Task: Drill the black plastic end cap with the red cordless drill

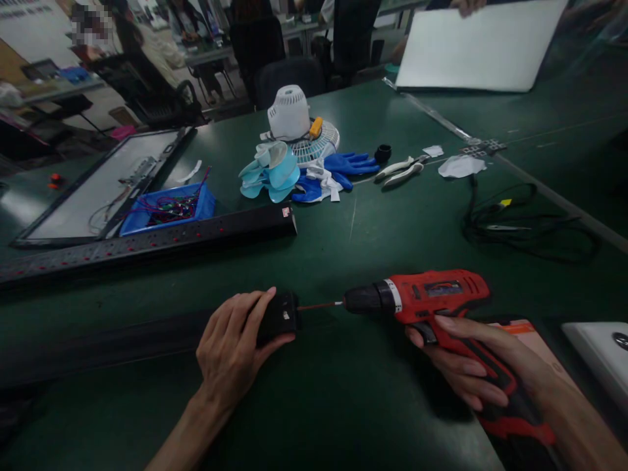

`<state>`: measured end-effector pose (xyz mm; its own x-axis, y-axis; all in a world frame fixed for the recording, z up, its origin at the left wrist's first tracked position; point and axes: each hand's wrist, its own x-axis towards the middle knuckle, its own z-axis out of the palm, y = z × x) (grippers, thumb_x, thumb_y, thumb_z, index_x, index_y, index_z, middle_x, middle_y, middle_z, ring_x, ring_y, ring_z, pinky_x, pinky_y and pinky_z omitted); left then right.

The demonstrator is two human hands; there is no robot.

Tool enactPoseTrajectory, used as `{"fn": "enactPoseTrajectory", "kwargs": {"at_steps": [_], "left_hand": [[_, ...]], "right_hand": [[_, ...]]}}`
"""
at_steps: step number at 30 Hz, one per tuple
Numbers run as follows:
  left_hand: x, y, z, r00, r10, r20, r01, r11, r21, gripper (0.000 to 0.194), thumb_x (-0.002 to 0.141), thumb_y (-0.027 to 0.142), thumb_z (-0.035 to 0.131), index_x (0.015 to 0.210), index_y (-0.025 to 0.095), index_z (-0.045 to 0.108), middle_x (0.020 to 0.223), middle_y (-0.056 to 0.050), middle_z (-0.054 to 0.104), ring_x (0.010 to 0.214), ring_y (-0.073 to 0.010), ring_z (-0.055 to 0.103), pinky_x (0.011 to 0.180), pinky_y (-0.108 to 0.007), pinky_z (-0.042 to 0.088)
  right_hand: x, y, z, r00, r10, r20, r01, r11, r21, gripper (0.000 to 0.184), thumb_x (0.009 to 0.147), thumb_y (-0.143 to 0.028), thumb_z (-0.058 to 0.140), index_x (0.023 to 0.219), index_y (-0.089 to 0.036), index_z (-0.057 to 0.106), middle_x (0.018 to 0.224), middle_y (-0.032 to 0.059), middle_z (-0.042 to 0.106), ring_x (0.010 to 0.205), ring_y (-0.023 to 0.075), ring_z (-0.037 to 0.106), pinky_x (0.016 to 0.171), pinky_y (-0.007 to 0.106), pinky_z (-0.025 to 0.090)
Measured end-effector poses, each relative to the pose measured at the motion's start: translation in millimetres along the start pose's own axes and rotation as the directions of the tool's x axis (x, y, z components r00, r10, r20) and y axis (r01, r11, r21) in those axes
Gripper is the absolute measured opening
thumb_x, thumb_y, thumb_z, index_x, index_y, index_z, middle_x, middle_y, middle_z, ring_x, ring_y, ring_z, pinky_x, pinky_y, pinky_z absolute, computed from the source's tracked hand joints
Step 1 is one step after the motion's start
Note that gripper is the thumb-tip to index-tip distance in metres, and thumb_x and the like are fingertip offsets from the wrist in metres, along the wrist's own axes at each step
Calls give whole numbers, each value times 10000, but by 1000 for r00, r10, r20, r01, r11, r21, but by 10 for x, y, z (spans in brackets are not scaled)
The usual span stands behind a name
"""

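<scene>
Head view: left hand (233, 337) clamps bar (147, 339), right hand (524, 365) grips drill (432, 296); tilting could snap the thin bit (318, 306).

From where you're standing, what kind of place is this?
Probably a workshop or assembly room: the right hand holds a red power drill, a blue tray of wires sits on the green table, and pliers lie there too.

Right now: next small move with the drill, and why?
Probably press the drill lightly toward the held bar: its bit reaches the bar's end, the left hand grips near there, the right hand holds the drill, but whether the bit is seated can't be told.
</scene>
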<state>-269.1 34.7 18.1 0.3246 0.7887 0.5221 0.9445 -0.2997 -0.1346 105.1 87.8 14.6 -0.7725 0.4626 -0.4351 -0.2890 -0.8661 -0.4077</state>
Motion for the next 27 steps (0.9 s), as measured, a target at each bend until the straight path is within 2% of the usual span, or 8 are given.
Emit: {"fn": "enactPoseTrajectory", "kwargs": {"at_steps": [5,9,15,20,27], "left_hand": [[15,7,11,1000,6,-13,-6,1000,-2,644,878,531,720,1363,122,609,1182,-127,707,1074,-298,654,995,-404,477],[25,8,8,1000,7,-5,-7,1000,-6,640,885,532,712,1362,118,609,1180,-131,707,1079,-299,650,990,-408,479],[23,4,2,1000,6,-4,-6,1000,-5,640,897,538,697,1371,118,601,1193,-134,703,1086,-296,647,995,-410,482],[17,-1,5,1000,-2,7,2,1000,-10,651,891,542,704,1378,122,598,1200,-132,703,1089,-300,647,998,-418,481],[18,2,-5,1000,1,-4,-1,1000,-3,650,891,553,698,1368,121,607,1191,-135,702,1082,-301,649,980,-415,486]], "right_hand": [[4,20,22,999,7,31,-7,1000,1,340,1010,-444,578,980,-130,705,538,-55,503,338,50,382,499,240,576],[-31,-4,159,997,3,-78,-4,1000,-10,273,1001,-404,590,960,-142,653,540,-65,492,338,43,365,469,210,554],[-74,-34,279,990,30,-135,-33,999,-22,259,933,-402,689,927,-160,599,533,-80,489,332,29,325,428,168,498],[-69,-27,287,987,25,-156,-30,999,-31,306,897,-438,733,902,-164,598,507,-94,463,324,24,259,409,160,476],[-76,-30,229,989,47,-139,-53,998,-34,301,899,-447,719,906,-167,608,517,-88,462,336,25,266,424,159,476]]}}
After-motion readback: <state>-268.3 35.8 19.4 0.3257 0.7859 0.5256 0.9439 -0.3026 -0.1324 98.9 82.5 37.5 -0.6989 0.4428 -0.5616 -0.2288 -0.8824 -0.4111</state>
